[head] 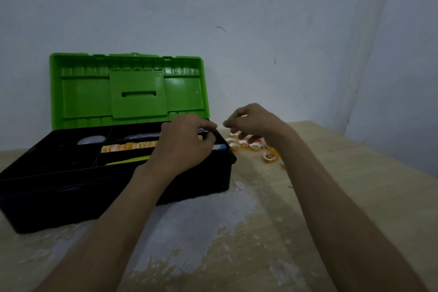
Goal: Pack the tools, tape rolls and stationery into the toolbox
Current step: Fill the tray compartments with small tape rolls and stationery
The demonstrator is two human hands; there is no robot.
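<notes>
Tape rolls (246, 144) lie on the desk (331, 185) just right of the toolbox (71, 185), directly below the right hand (257, 123), its fingers loosely curled and empty. The left hand (184, 143), farther off, grips a slim item (221, 147) in the toolbox.

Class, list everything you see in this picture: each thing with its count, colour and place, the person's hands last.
toolbox: one, black, green lid open, left on table
big tape roll: one, whitish, toolbox's left compartment
strip: one, orange-yellow, toolbox tray
small tape rolls: at least five, yellow-white, on table right of toolbox
table: one, pale wood, grey patch
wall: pale grey, behind
left hand: over toolbox's right end, fingers curled
right hand: above small tape rolls, fingers curled
</notes>
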